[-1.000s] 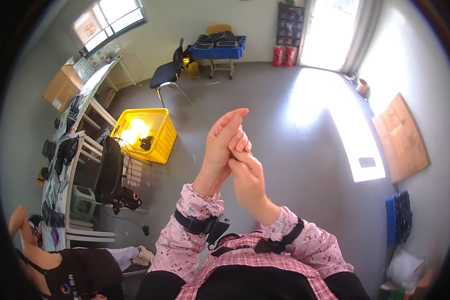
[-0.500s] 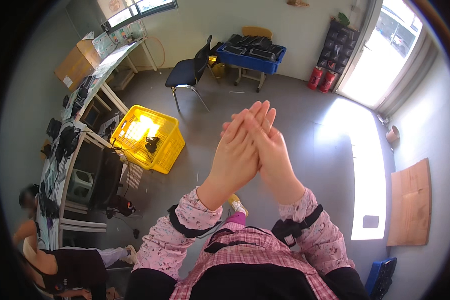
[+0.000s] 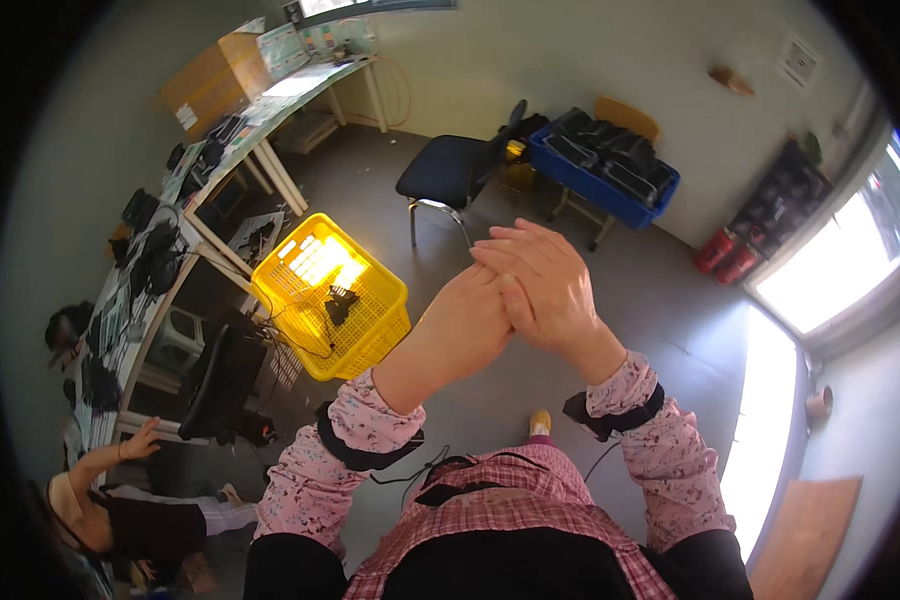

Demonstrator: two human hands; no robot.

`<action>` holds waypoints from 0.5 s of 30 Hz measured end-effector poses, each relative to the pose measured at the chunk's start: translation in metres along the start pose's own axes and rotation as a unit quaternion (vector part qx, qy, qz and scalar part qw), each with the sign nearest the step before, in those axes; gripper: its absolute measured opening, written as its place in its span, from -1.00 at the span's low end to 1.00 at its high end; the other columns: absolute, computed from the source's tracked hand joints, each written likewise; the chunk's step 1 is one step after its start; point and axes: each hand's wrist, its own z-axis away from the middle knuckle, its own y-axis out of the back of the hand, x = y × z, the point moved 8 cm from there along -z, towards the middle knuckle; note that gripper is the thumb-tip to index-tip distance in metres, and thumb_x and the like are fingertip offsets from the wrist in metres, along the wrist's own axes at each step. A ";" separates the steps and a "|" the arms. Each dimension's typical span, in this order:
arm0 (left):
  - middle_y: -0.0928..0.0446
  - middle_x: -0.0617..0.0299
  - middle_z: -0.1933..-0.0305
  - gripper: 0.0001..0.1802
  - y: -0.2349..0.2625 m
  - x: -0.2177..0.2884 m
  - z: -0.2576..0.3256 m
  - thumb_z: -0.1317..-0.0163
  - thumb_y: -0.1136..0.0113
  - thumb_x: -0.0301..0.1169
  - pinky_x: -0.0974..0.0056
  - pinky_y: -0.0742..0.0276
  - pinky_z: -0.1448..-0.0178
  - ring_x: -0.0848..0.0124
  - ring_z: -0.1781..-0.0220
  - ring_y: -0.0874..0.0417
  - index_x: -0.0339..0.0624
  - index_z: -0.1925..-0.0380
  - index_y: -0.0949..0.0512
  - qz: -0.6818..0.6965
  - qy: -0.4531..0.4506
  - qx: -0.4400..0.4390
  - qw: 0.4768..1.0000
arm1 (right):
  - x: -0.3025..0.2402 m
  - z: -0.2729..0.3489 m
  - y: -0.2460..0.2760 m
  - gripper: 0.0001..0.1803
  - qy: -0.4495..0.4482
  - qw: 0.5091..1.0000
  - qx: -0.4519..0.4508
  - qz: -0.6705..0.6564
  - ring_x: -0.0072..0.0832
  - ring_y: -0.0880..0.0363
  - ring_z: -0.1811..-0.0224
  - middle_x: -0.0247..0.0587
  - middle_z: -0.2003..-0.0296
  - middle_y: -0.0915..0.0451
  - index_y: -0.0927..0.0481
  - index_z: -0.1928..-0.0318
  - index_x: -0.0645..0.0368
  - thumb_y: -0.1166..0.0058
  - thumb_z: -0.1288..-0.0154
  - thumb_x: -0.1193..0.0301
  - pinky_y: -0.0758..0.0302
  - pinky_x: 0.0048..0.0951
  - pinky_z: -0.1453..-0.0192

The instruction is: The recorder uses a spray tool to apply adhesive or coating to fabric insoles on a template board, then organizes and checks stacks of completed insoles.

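Note:
My two bare hands are pressed together in front of me, over the grey floor. My right hand [image 3: 555, 283] lies across the front of my left hand [image 3: 463, 326], its fingers folded over and its thumb lapping the side. The left fingers are mostly hidden beneath the right palm, so their pose does not show. No object can be seen between the hands. Floral pink sleeves with black bands at the wrists cover both forearms. Just left of my hands stands a yellow plastic basket [image 3: 390, 328] holding a small black item [image 3: 341, 304] and some cable.
Along the left runs a workbench [image 3: 260, 112] with black parts and a cardboard box [image 3: 210, 82]. A co-worker [image 3: 140, 520] sits there, one arm raised. Ahead are a dark chair [image 3: 440, 170] and a blue crate [image 3: 610, 200] of black parts. Fire extinguishers [image 3: 727, 257] stand beside the bright doorway.
My hands have gone from palm to palm with fingertips up to the right hand folded over the left. The view has turned, and the co-worker's arm has come up.

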 end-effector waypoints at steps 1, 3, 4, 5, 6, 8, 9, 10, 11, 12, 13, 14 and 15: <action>-0.20 0.17 -0.26 -0.36 -0.001 -0.021 0.002 -0.12 0.06 -0.33 0.21 -0.24 -0.25 0.36 -0.26 -0.26 -0.23 -0.23 -0.10 0.017 0.039 0.012 0.999 | 0.003 -0.007 -0.014 -0.63 0.019 0.999 -0.026 0.008 -0.23 -0.47 0.05 -0.05 0.16 -0.53 -0.53 0.13 0.19 0.10 -0.10 0.26 -0.22 -0.17 -0.22; -0.28 0.19 -0.18 -0.43 -0.014 -0.057 -0.004 -0.16 0.11 -0.31 0.24 -0.27 -0.22 0.37 -0.21 -0.32 -0.22 -0.19 -0.16 0.294 0.108 0.111 0.943 | 0.000 -0.016 -0.047 -0.81 0.082 0.992 -0.095 -0.004 -0.21 -0.46 0.35 -0.12 0.45 -0.48 -0.49 0.45 0.15 0.01 0.10 0.32 -0.36 -0.16 0.08; -0.37 0.21 -0.10 -0.49 -0.028 -0.084 -0.008 -0.20 0.15 -0.29 0.26 -0.30 -0.19 0.38 -0.15 -0.38 -0.22 -0.15 -0.22 0.546 0.151 0.201 0.799 | -0.003 -0.022 -0.050 -0.84 0.152 0.980 -0.036 -0.120 -0.21 -0.43 0.56 -0.20 0.63 -0.42 -0.43 0.68 0.14 -0.08 0.26 0.35 -0.42 -0.14 0.31; -0.37 0.21 -0.10 -0.49 -0.038 -0.104 -0.019 -0.20 0.15 -0.29 0.26 -0.30 -0.19 0.38 -0.15 -0.38 -0.22 -0.15 -0.22 0.530 0.160 0.215 0.805 | 0.015 -0.029 -0.057 -0.84 0.169 0.976 -0.034 -0.137 -0.21 -0.43 0.56 -0.20 0.63 -0.42 -0.43 0.68 0.14 -0.08 0.26 0.35 -0.42 -0.14 0.31; -0.32 0.08 -0.14 -0.45 -0.042 -0.117 -0.035 -0.22 0.17 -0.20 0.25 -0.25 -0.22 0.32 -0.19 -0.33 -0.29 -0.16 -0.19 0.666 0.069 0.203 0.715 | 0.043 -0.039 -0.064 -0.84 0.145 0.976 -0.037 -0.156 -0.22 -0.43 0.56 -0.20 0.64 -0.42 -0.41 0.69 0.13 -0.08 0.26 0.35 -0.41 -0.15 0.33; -0.26 -0.05 -0.18 -0.38 -0.039 -0.141 -0.047 -0.24 0.19 -0.10 0.24 -0.21 -0.26 0.25 -0.24 -0.29 -0.35 -0.16 -0.16 0.750 -0.009 0.209 0.627 | 0.098 -0.063 -0.082 -0.83 0.101 0.971 -0.044 -0.211 -0.23 -0.42 0.57 -0.22 0.65 -0.41 -0.39 0.71 0.11 -0.08 0.25 0.35 -0.39 -0.16 0.36; -0.25 -0.03 -0.19 -0.35 -0.057 -0.167 -0.050 -0.24 0.17 -0.05 0.25 -0.23 -0.23 0.27 -0.24 -0.28 -0.35 -0.16 -0.15 0.759 0.145 0.258 0.580 | 0.125 -0.078 -0.096 -0.83 0.081 0.967 -0.051 -0.236 -0.23 -0.42 0.58 -0.23 0.65 -0.41 -0.37 0.72 0.10 -0.08 0.25 0.36 -0.38 -0.16 0.38; -0.24 -0.01 -0.20 -0.31 -0.068 -0.194 -0.049 -0.24 0.16 0.00 0.27 -0.24 -0.21 0.30 -0.24 -0.28 -0.34 -0.17 -0.14 0.753 0.267 0.302 0.521 | 0.157 -0.092 -0.111 -0.85 0.025 0.974 -0.065 -0.217 -0.22 -0.43 0.53 -0.21 0.61 -0.43 -0.38 0.68 0.10 -0.08 0.23 0.37 -0.37 -0.20 0.32; -0.24 -0.01 -0.20 -0.31 -0.062 -0.212 -0.049 -0.24 0.16 0.00 0.27 -0.24 -0.21 0.30 -0.24 -0.28 -0.34 -0.17 -0.14 0.736 0.287 0.331 0.516 | 0.181 -0.104 -0.122 -0.86 -0.023 0.976 -0.052 -0.212 -0.20 -0.43 0.48 -0.19 0.56 -0.44 -0.40 0.64 0.11 -0.07 0.21 0.38 -0.37 -0.24 0.26; -0.24 0.02 -0.20 -0.31 -0.054 -0.232 -0.042 -0.23 0.13 0.01 0.28 -0.26 -0.19 0.31 -0.23 -0.29 -0.32 -0.17 -0.14 0.695 0.331 0.387 0.508 | 0.191 -0.117 -0.145 -0.86 -0.021 0.974 -0.088 -0.208 -0.20 -0.43 0.48 -0.19 0.56 -0.44 -0.40 0.64 0.11 -0.07 0.21 0.38 -0.37 -0.24 0.26; -0.24 0.06 -0.20 -0.31 -0.039 -0.249 -0.037 -0.23 0.10 0.02 0.28 -0.28 -0.18 0.31 -0.23 -0.29 -0.30 -0.18 -0.14 0.666 0.331 0.447 0.497 | 0.192 -0.129 -0.158 -0.90 0.024 0.988 -0.076 -0.135 -0.24 -0.45 0.33 -0.18 0.43 -0.48 -0.45 0.52 0.13 -0.04 0.11 0.41 -0.36 -0.28 0.16; -0.37 0.16 -0.08 -0.38 -0.018 -0.264 -0.023 -0.24 0.05 -0.05 0.26 -0.31 -0.14 0.32 -0.13 -0.38 -0.21 -0.18 -0.17 0.499 0.417 0.438 0.621 | 0.187 -0.138 -0.172 -0.88 0.062 0.995 -0.063 -0.053 -0.28 -0.47 0.18 -0.16 0.30 -0.52 -0.50 0.40 0.15 0.00 0.01 0.44 -0.35 -0.31 0.05; -0.37 0.16 -0.08 -0.38 -0.006 -0.277 -0.017 -0.24 0.05 -0.05 0.26 -0.31 -0.14 0.32 -0.13 -0.38 -0.21 -0.18 -0.17 0.493 0.420 0.446 0.618 | 0.189 -0.142 -0.194 -0.80 -0.037 0.973 -0.077 -0.216 -0.33 -0.40 0.04 -0.17 0.17 -0.49 -0.48 0.23 0.17 0.06 -0.09 0.43 -0.31 -0.34 -0.03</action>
